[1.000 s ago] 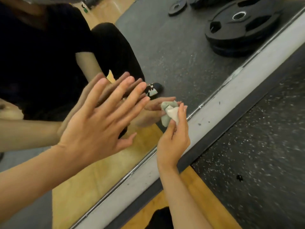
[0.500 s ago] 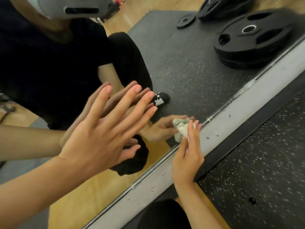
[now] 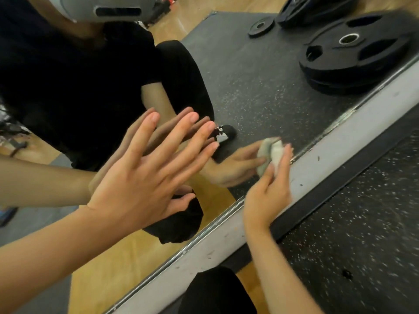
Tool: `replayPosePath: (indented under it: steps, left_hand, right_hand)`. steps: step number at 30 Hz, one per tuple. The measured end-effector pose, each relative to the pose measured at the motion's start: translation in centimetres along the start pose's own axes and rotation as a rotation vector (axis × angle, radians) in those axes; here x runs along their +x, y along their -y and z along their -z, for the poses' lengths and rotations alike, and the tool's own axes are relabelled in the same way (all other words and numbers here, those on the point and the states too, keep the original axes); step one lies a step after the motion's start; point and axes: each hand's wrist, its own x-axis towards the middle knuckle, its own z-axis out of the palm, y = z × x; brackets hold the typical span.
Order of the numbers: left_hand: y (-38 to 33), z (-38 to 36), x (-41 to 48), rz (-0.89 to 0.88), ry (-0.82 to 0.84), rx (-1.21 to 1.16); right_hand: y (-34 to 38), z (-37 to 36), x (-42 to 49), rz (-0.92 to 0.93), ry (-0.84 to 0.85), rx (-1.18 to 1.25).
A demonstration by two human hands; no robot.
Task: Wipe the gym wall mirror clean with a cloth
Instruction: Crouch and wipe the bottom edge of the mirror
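One cloth (image 3: 275, 152) farther right along mirror (image 3: 249, 91) edge

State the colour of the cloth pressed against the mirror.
The cloth is pale greenish-white, shown in the head view, held by the right hand.
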Motion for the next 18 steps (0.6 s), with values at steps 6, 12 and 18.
replayPosePath:
  steps: [6,12,18]
  left_hand:
    - [0.3,-0.5,0.3,-0.013,-0.008,-0.050]
    - [0.0,-0.2,-0.1,-0.025,0.017,0.011]
    - [0.4,-1.1,0.2,-0.004,-0.063,-0.103]
  right_hand:
    - [0.1,-0.1,4.6,0.023,-0.069,0.005]
    - [1.7,-0.2,15.7,-0.135,-0.174,0.083]
    - [2.3,-0.9,-1.2,-0.060,-0.027,0.060]
